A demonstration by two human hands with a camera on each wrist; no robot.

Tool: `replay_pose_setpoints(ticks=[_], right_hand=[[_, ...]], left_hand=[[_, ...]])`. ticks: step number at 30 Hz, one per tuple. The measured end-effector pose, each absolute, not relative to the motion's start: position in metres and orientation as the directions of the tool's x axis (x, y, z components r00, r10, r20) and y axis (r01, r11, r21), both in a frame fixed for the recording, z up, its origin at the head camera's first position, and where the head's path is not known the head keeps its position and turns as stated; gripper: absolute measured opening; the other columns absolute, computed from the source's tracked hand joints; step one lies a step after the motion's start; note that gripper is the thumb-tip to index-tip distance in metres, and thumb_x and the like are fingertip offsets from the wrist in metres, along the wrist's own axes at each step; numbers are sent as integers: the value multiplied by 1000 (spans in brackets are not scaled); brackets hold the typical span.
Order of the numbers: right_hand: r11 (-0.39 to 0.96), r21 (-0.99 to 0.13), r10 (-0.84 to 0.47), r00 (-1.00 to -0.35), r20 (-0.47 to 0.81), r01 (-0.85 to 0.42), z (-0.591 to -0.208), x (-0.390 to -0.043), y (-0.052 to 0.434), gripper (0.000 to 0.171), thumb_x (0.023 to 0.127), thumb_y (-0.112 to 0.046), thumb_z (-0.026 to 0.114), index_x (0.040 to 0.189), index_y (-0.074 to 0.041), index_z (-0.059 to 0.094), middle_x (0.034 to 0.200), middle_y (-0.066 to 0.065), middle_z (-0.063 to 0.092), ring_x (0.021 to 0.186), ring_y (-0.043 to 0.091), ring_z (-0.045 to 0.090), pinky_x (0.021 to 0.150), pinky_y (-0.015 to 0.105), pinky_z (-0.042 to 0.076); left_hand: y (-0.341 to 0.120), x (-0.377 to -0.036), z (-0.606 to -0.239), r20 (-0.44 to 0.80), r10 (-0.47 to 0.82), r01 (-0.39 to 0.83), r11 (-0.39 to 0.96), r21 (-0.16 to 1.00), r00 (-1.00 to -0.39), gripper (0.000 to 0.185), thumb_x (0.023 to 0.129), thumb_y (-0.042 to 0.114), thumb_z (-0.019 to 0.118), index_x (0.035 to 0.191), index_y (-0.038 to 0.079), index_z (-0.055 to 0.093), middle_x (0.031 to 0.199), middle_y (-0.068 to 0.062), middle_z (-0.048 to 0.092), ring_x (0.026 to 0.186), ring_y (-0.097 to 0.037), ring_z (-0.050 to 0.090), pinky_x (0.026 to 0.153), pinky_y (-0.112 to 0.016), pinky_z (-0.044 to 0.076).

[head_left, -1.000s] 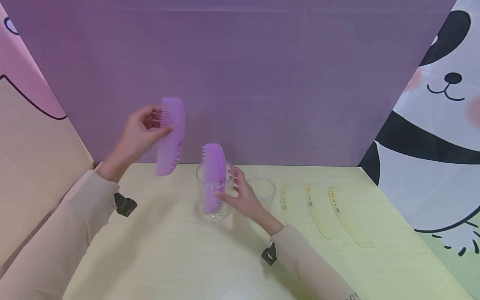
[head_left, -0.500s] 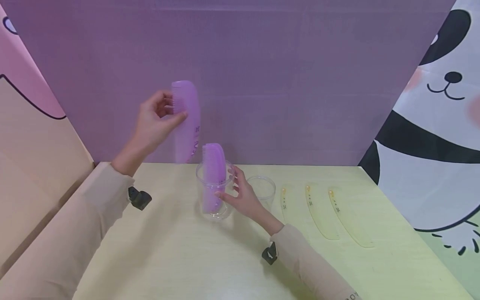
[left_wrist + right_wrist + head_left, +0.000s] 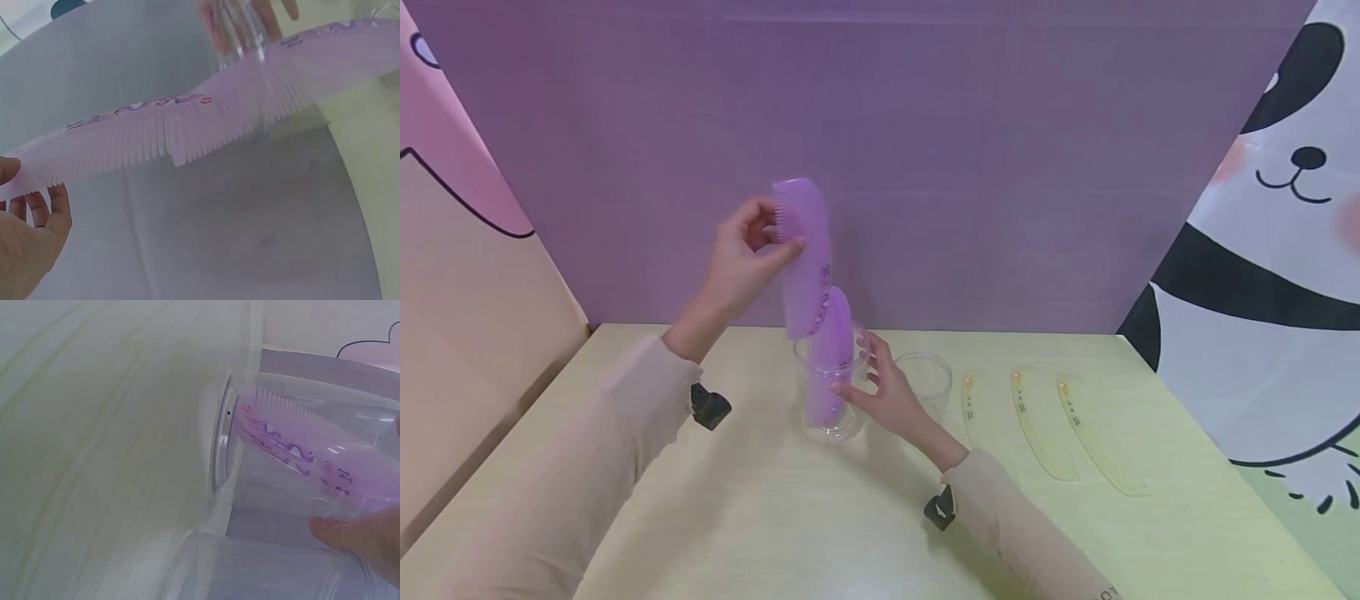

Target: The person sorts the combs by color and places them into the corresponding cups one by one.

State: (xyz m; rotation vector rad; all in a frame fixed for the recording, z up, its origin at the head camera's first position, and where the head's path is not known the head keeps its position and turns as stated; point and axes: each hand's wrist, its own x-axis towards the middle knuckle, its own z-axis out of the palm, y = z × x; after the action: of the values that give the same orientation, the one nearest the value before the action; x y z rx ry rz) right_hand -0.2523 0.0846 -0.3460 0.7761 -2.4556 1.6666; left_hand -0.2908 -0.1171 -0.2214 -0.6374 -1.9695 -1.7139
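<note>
The left hand [image 3: 22, 240] pinches 1 end of a purple comb [image 3: 206, 119], teeth downward, before a clear cup [image 3: 240, 37].

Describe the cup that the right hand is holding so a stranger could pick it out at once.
On the pale yellow table, two clear plastic cups stand side by side before the purple backdrop. It is the left cup, steadied by the right hand; unlike its empty neighbour, it holds an upright purple comb.

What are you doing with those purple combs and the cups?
The left hand holds a purple comb upright just above a clear cup. The right hand steadies that cup, which already has another purple comb standing in it. An empty cup and three yellow combs lie to the right.
</note>
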Motion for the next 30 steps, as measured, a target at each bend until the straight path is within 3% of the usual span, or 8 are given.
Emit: replay_pose_setpoints(ticks=[8, 17, 30], right_hand=[[301, -850, -354, -879, 321, -432, -346, -252, 85, 77, 82, -5, 65, 141, 5, 16, 143, 28, 27, 130, 45, 30, 104, 56, 32], [312, -842, -365, -874, 320, -439, -346, -252, 86, 78, 83, -5, 64, 141, 6, 14, 143, 31, 24, 130, 47, 30, 103, 56, 33], [312, -828, -345, -868, 357, -465, -375, -274, 91, 82, 81, -19, 69, 143, -10, 17, 146, 21, 27, 131, 40, 33, 103, 51, 36]], left_hand=[[-104, -295, -238, 646, 103, 654, 103, 749, -756, 33, 78, -3, 64, 108, -6, 51, 103, -10, 58, 86, -12, 58, 81, -25, 51], [-96, -295, -260, 598, 138, 612, 123, 781, -790, 33, 79, -3, 64, 110, -4, 52, 105, -15, 57, 86, -16, 57, 80, -27, 51], [-93, -294, -291, 530, 160, 552, 177, 815, -833, 32, 80, -1, 64, 109, -4, 52, 107, -18, 57, 92, -25, 58, 85, -36, 52]])
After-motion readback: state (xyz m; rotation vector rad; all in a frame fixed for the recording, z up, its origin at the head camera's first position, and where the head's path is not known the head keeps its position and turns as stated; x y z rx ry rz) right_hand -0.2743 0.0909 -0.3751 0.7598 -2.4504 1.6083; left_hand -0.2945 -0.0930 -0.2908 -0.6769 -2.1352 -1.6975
